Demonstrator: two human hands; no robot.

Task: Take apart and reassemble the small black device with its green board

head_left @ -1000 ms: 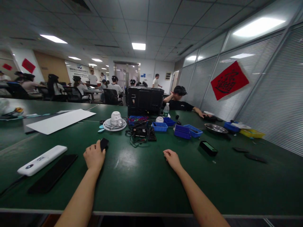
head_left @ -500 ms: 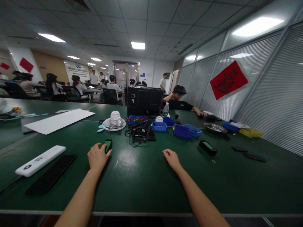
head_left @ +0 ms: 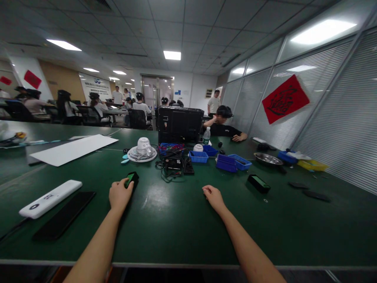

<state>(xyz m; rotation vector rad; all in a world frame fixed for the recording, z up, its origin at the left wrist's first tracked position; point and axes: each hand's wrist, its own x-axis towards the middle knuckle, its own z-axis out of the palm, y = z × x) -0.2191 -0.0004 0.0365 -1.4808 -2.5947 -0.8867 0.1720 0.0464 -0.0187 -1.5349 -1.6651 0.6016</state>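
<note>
My left hand (head_left: pixel 120 193) grips a small black box with a green top (head_left: pixel 133 179), its fingers and thumb on the box's near end. The box looks slightly tilted above the green table (head_left: pixel 176 228). My right hand (head_left: pixel 214 196) rests on the table to the right of the middle, fingers curled in and nothing visible in them. A similar black box with a green top (head_left: pixel 258 183) lies farther right, apart from my right hand.
A white power strip (head_left: pixel 51 198) and a black slab (head_left: pixel 64 216) lie at left. Beyond my hands are a white fan (head_left: pixel 142 151), tangled cables (head_left: pixel 172 165), blue trays (head_left: pixel 198 157) and a metal bowl (head_left: pixel 268 159). A person (head_left: pixel 225 127) sits across the table.
My left hand has closed on the small black box, which has tilted and shifted slightly. My right hand has stayed put. The seated person's far hand has drawn back from the items at right.
</note>
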